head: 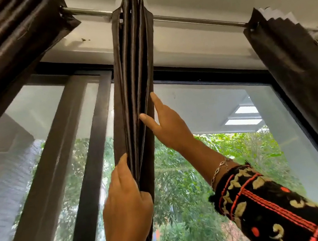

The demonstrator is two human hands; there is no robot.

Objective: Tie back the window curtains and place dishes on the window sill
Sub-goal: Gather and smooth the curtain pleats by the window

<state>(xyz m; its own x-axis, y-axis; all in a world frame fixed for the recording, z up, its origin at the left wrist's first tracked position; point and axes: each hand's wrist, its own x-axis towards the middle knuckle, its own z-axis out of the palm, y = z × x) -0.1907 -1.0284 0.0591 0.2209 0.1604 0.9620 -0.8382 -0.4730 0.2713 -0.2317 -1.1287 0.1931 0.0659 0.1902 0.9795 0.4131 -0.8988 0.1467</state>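
A dark brown curtain panel (134,66) hangs gathered into tight pleats from a metal rod (190,19) in the middle of the window. My left hand (124,199) grips the bunched pleats low down, thumb on the front and fingers wrapped round the back. My right hand (167,125) is higher, on the curtain's right edge, with straight fingers and thumb touching the folds. No dishes and no window sill are in view.
Another brown curtain (3,40) is bunched at the upper left and a third (299,70) hangs at the right. Dark window frames (45,178) and glass stand behind, with green trees outside. The white ceiling is close above the rod.
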